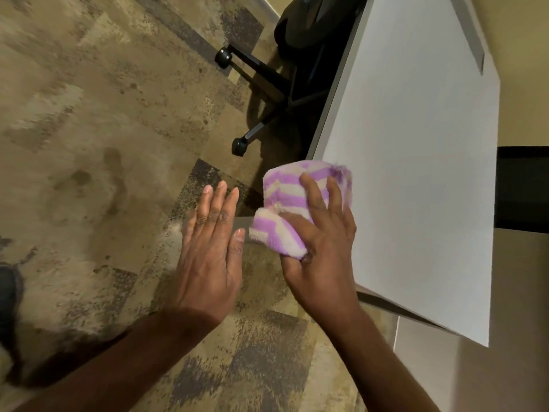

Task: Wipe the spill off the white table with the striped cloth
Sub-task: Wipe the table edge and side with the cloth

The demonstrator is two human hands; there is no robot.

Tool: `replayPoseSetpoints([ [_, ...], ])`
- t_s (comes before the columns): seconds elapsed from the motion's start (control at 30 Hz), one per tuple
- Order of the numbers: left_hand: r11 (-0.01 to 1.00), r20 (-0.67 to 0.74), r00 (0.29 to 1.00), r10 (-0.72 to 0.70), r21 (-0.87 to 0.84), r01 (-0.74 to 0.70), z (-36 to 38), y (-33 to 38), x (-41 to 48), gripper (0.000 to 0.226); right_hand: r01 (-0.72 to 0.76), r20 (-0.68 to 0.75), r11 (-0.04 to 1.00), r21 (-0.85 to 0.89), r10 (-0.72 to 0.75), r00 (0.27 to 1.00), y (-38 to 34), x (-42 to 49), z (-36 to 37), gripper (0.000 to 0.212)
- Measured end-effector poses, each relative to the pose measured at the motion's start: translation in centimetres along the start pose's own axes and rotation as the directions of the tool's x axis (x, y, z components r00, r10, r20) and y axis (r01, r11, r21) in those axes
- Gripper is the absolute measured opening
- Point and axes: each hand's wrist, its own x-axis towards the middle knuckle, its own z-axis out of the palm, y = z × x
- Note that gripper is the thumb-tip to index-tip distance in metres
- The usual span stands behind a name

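Observation:
A purple-and-white striped cloth [292,200], bunched into a wad, lies at the near left edge of the white table [416,162]. My right hand [322,245] grips it, fingers spread over the top and thumb underneath. Part of the cloth hangs past the table's edge. My left hand [212,248] is flat and open just left of the cloth, over the floor, holding nothing. I see no spill on the table's surface.
A black office chair [300,31] with wheeled legs [239,145] stands by the table's far left side. Mottled brown carpet [104,129] covers the floor. A beige wall [523,120] runs along the table's right side.

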Motion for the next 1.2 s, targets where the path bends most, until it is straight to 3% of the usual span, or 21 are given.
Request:
replayPoseSetpoints([
  [0.17, 1.000, 0.013, 1.000, 0.000, 0.007, 0.000, -0.4, -0.3, -0.7, 0.058, 0.152, 0.031, 0.980, -0.130, -0.150, 0.988, -0.2, -4.3, 0.7, 0.048],
  [0.27, 1.000, 0.011, 1.000, -0.001, 0.010, 0.001, -0.6, -0.7, -1.3, 0.058, 0.139, -0.033, 0.978, -0.155, -0.146, 0.989, 1.9, -6.9, 0.9, 0.038],
  [0.33, 1.000, 0.011, 1.000, 0.005, 0.014, -0.005, -0.6, -0.8, -1.6, 0.058, 0.086, -0.104, 0.986, -0.146, -0.101, 0.989, 3.6, -8.2, 0.9, 0.036],
  [0.47, 1.000, 0.056, 0.998, 0.012, 0.015, -0.013, -0.5, -0.4, -2.4, 0.058, 0.004, -0.184, 0.990, -0.139, -0.030, 0.982, 5.0, -10.1, 1.1, 0.055],
  [0.6, 0.999, 0.091, 0.996, 0.022, 0.028, -0.025, -0.4, 0.3, -2.9, 0.057, -0.108, -0.266, 0.988, -0.114, 0.074, 0.961, 6.1, -12.0, 1.4, 0.048],
  [0.67, 0.999, 0.096, 0.995, 0.022, 0.026, -0.025, -0.4, 0.9, -3.0, 0.058, -0.216, -0.304, 0.975, -0.045, 0.193, 0.933, 6.4, -13.3, 1.3, 0.039],
  [0.77, 0.999, 0.103, 0.994, 0.030, 0.017, -0.032, -0.2, 1.9, -3.4, 0.058, -0.333, -0.313, 0.932, 0.145, 0.362, 0.878, 5.9, -15.0, 1.0, 0.044],
  [0.83, 0.999, 0.085, 0.996, 0.040, -0.016, -0.039, -0.1, 2.9, -3.7, 0.057, -0.335, -0.319, 0.882, 0.332, 0.439, 0.840, 5.0, -15.3, 0.5, 0.043],
  [0.97, 0.990, -0.030, 0.992, 0.121, -0.069, -0.123, -0.3, 5.4, -4.6, 0.046, -0.273, -0.287, 0.631, 0.726, 0.640, 0.713, 2.0, -14.6, -0.8, 0.045],
  [1.03, 0.977, -0.063, 0.981, 0.184, -0.093, -0.189, -0.5, 6.7, -5.1, 0.037, -0.257, -0.256, 0.530, 0.808, 0.709, 0.657, 0.4, -13.6, -1.5, 0.062],
  [1.13, 0.971, 0.012, 0.984, 0.180, -0.161, -0.176, -0.9, 8.7, -5.8, 0.034, -0.221, -0.215, 0.390, 0.894, 0.806, 0.551, -0.8, -12.5, -2.1, 0.072],
  [1.2, 0.970, 0.092, 0.986, 0.142, -0.211, -0.121, -1.5, 10.4, -6.3, 0.034, -0.202, -0.190, 0.349, 0.915, 0.815, 0.547, -1.6, -11.7, -2.6, 0.073],
])
